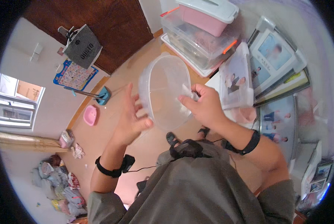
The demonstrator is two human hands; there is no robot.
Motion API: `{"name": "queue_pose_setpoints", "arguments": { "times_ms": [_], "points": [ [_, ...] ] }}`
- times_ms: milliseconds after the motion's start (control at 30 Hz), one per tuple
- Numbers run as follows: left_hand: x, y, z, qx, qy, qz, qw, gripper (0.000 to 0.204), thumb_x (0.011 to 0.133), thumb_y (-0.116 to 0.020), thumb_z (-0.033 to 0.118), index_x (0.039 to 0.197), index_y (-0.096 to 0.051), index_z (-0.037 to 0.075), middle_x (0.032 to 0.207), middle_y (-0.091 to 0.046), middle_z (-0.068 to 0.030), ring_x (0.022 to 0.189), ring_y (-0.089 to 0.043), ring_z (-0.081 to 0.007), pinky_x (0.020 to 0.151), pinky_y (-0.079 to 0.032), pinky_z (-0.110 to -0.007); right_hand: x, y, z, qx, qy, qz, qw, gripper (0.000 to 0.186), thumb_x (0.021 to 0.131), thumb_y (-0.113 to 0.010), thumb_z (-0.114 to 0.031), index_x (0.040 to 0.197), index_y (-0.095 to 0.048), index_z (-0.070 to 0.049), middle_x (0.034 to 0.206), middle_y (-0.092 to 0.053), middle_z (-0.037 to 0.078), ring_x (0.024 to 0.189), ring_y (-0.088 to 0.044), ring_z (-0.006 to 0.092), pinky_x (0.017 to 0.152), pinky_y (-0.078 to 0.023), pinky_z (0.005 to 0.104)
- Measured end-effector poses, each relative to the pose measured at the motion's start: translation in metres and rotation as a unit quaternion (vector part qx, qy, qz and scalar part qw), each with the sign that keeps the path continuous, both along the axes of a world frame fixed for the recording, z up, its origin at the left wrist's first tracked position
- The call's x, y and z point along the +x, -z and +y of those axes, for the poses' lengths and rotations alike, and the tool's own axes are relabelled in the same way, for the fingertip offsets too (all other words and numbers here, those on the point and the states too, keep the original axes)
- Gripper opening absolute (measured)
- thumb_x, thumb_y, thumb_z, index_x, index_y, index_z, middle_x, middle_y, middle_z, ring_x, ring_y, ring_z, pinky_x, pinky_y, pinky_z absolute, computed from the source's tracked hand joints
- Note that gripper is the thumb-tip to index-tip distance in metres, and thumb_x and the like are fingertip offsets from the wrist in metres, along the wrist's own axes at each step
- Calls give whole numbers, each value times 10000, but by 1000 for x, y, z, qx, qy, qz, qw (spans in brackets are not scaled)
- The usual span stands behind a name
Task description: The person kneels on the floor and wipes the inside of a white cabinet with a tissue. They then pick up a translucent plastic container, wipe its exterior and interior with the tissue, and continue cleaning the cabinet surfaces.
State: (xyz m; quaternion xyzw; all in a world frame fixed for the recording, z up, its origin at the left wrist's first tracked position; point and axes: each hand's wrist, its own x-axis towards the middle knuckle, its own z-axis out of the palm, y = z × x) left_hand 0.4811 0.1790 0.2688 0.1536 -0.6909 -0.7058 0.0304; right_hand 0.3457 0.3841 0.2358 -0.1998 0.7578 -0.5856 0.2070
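Note:
A translucent plastic tub (163, 102) with a rounded rim is held up in front of me, its open side tilted toward me. My right hand (202, 100) grips the tub's right rim, thumb inside. Bunched at that grip is a white crumpled piece, like a tissue or cloth (184, 109), partly hidden by the fingers. On the tub's left side, my left hand (131, 121) has its fingers spread and slightly blurred; whether it touches the wall of the tub I cannot tell.
Stacked storage boxes (200, 37) stand at the far right, beside framed photos (271, 56) along the right wall. On the floor to the left are a pink basin (90, 115) and a blue dustpan (103, 96). Several bags (62, 186) are heaped at lower left.

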Motion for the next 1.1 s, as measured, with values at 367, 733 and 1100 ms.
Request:
{"name": "queue_pose_setpoints", "arguments": {
  "times_ms": [367, 733, 1100],
  "points": [
    [12, -12, -1, -18, -20, 1, 1000, 1176, 695, -886, 225, 1568, -123, 27, 1441, -412, -185, 1313, -461, -297, 1013, -492, -449, -18, -39, 27, -93, -23, -109, 989, 504, 756, -844, -86, 1183, -619, 57, 1038, -695, 63, 907, -638, 97, 813, -522, 254],
    [4, -26, -9, -69, -19, 1, 997, 1103, 683, -843, 311, 1523, -219, -39, 1379, -467, -201, 1268, -498, -301, 1022, -449, -423, -10, -88, 40, 59, -198, 291, 934, 308, 739, -663, 26, 1029, -691, -74, 1016, -677, 127, 947, -653, 328, 837, -526, 360],
    [-6, -31, 13, -208, -12, 26, 978, 1089, 622, -845, 303, 1488, -293, -59, 1227, -531, -190, 1098, -548, -254, 938, -475, -341, -14, -62, -7, 221, -292, 609, 704, 255, 819, -592, -125, 1023, -671, 6, 1128, -621, 143, 1062, -608, 304, 882, -529, 378]
  ]
}}
